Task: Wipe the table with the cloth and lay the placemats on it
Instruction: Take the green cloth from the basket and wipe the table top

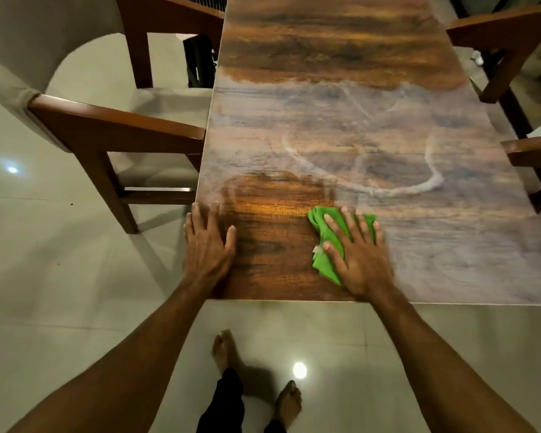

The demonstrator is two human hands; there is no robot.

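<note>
A long wooden table [341, 57] runs away from me, its middle and right part covered with a dull dusty film and pale smear marks. Near the front edge a patch of wood is dark and glossy. My right hand [356, 254] lies flat with straight fingers on a crumpled green cloth [325, 264], pressing it onto the table at the border between the glossy patch and the dusty film. My left hand [206, 242] rests flat at the table's front left corner, fingers spread. No placemats are in view.
A wooden armchair [113, 129] with a pale cushion stands tight against the table's left side. Arms of two more chairs [500, 29] reach in from the right. Pale glossy floor tiles [60, 276] surround the table, and my bare feet stand below its front edge.
</note>
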